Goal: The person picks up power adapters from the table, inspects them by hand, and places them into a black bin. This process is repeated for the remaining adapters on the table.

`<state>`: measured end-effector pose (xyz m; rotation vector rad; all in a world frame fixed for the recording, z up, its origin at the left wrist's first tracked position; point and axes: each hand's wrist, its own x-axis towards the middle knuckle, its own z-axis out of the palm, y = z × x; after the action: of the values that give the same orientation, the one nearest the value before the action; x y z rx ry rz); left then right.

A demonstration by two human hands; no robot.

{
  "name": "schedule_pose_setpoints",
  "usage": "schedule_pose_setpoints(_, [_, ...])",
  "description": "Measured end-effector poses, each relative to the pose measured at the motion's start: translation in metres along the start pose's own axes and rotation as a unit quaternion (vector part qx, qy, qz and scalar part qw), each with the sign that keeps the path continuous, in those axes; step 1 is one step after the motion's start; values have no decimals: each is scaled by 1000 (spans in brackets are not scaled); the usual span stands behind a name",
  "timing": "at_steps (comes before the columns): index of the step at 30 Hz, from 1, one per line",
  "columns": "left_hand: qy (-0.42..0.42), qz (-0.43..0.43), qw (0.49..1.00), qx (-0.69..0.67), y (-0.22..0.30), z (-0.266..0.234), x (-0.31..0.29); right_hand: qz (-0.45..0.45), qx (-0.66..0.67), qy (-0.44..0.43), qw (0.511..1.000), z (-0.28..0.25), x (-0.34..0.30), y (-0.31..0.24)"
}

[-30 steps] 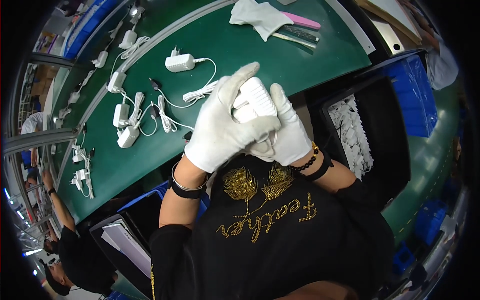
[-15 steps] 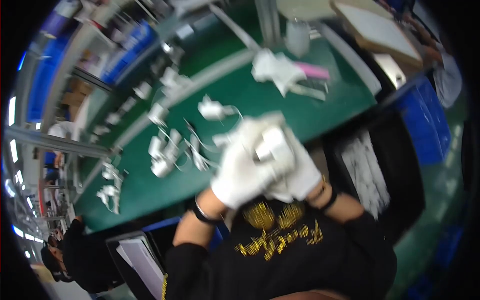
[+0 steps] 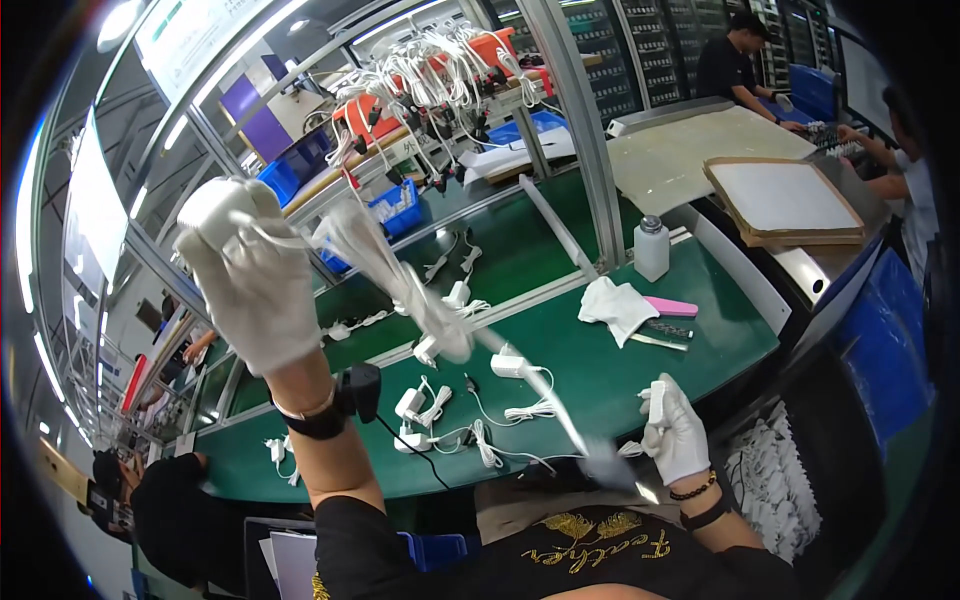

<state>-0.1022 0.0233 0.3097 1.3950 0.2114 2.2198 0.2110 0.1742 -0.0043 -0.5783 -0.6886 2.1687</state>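
Observation:
My left hand [image 3: 255,300], in a white glove, is raised high at the left with its fingers wrapped round a white power adapter [image 3: 212,208]. From it a white cable bundle [image 3: 385,270], blurred by motion, swings out to the right. A loose stretch of cable [image 3: 560,410] runs down to a blurred dark end near my waist. Low at the right, my gloved right hand [image 3: 682,445] is closed on a small white block-shaped piece [image 3: 657,403], partly covered by the fingers. Several white adapters [image 3: 510,364] with coiled cables lie on the green table between my hands.
A white cloth [image 3: 615,308], a pink-handled tool [image 3: 672,307] and a white bottle [image 3: 652,250] stand at the table's right. A metal post [image 3: 575,130] rises behind. A black bin of white pieces [image 3: 770,490] is beside my right arm. Co-workers are at far right and left.
My hands were together in front of my chest, round a white block. Now they are apart: the left has gone up and left with the adapter and cable, the right lower right.

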Motion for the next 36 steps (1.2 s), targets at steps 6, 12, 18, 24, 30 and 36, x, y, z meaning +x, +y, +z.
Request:
schedule_pose_setpoints(6, [7,-35,997,-65,16,-36,57,-28,-55,-21,998,3,3,-9])
schedule_pose_setpoints(12, [45,-177,935,-303,-26,-30,159,-20,-55,-20,998,5,9,-6])
schedule_pose_setpoints(18, [-34,-2,918,395,-99,-67,204,16,-80,3,997,12,16,2])
schedule_pose_setpoints(24, [-167,167,493,837,-77,-35,229,31,-111,-13,993,8,27,-15])
schedule_pose_setpoints(30, [37,88,807,583,-124,-19,233,42,-160,-26,986,6,34,-20])
schedule_pose_setpoints(36, [49,215,662,717,-163,-48,284,30,-181,8,983,-5,1,-26])
